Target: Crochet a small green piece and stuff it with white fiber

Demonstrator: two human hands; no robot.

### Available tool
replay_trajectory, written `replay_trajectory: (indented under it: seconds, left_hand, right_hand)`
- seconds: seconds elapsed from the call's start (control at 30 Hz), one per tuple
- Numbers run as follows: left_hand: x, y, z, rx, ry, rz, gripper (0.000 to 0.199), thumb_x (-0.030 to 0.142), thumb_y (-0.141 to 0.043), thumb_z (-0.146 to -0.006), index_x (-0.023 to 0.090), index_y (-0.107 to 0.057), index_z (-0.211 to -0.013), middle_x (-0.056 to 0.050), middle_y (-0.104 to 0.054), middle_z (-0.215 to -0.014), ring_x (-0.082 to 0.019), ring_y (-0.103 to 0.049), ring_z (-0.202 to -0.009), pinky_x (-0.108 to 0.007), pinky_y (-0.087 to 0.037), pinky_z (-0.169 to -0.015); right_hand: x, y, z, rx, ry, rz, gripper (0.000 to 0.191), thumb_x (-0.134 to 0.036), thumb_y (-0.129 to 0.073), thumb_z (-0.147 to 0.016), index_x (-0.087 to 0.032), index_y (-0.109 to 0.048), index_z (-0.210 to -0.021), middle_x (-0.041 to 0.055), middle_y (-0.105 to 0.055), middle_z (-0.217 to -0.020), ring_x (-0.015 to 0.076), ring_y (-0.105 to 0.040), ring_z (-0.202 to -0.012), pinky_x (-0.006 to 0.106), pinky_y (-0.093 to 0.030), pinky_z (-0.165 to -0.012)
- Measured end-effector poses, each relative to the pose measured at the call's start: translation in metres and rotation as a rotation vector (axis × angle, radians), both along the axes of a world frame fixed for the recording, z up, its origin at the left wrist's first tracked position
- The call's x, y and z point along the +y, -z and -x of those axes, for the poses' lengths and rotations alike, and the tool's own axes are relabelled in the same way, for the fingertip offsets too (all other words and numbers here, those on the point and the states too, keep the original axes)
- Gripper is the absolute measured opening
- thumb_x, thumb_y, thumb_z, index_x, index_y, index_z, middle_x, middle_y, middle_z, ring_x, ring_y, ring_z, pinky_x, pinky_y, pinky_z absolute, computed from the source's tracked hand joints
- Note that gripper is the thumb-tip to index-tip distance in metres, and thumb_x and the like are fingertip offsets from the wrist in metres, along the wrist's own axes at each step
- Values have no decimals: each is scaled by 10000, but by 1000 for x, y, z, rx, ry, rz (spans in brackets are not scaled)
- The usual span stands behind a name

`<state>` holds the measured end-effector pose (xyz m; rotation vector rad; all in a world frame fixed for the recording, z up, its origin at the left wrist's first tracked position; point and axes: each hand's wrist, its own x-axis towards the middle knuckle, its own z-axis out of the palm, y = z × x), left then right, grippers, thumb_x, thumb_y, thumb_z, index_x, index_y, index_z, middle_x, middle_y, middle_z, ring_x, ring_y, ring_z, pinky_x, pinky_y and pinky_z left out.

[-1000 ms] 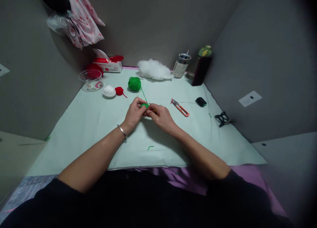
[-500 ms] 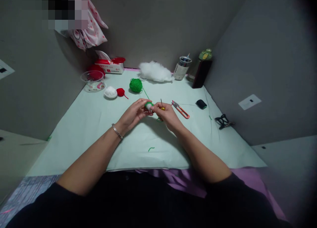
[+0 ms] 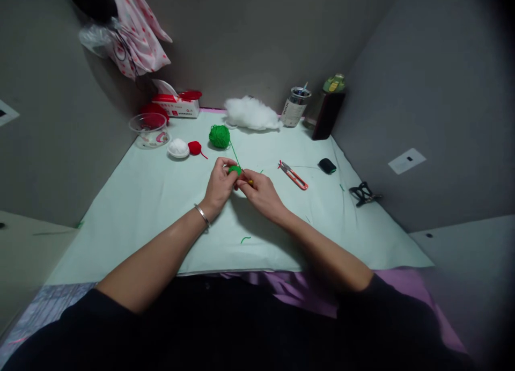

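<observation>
At the middle of the table, my left hand [image 3: 220, 184] is closed on a small green crocheted piece [image 3: 235, 170]. My right hand [image 3: 260, 193] grips a crochet hook with a yellow handle [image 3: 250, 182], its tip against the right side of the green piece. A green strand runs from the hands up to the green yarn ball [image 3: 219, 137]. Orange-handled snips [image 3: 293, 176] lie to the right of my hands. Just left of the green ball sit a small red yarn ball [image 3: 195, 147] and a white one [image 3: 178, 148].
White stuffing [image 3: 252, 114] lies at the back, beside a can of tools [image 3: 296, 107] and a dark phone [image 3: 328, 116] against a bottle. A clear tub [image 3: 149, 131] and tissue box [image 3: 179, 107] stand back left. A black clip [image 3: 363, 194] lies at the right edge.
The green piece has turned, so its white filling no longer shows. The hook has gone from pointing upright to having its tip at the piece. My left hand has curled more upright.
</observation>
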<state>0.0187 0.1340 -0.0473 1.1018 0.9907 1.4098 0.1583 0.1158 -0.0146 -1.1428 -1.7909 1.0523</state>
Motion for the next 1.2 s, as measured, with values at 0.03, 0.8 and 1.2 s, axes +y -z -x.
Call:
replay_trajectory:
  seconds: [0.03, 0.8, 1.2]
  left_hand:
    - [1, 1, 0, 9, -22, -13, 263, 90, -657, -792, 222, -513, -969, 78, -627, -662, -99, -569, -547, -231, -449, -575]
    - [13, 5, 22, 212, -120, -318, 320, 201, -737, -810, 229, -648, -1116, -36, -711, -1021, -162, -656, -884, -295, -543, -811]
    - [3, 3, 14, 230, -46, -222, 308, 214, -719, -826, 203, -657, -1128, -9, -666, -883, -140, -624, -776, -279, -521, -743]
  right_hand:
    - [-2, 0, 2, -9, 6, -14, 124, -208, -564, -867, -210, -588, -745, -37, -528, -658, 142, -433, -641, 285, -307, -636]
    - [21, -6, -30, 58, -154, 184, 241, -391, -552, -987, -181, -660, -939, -23, -589, -736, 99, -434, -569, 225, -337, -512]
    - [15, -4, -22, 316, -248, 472, 179, -347, -662, -882, -171, -693, -895, -80, -504, -576, 61, -356, -408, 200, -334, -383]
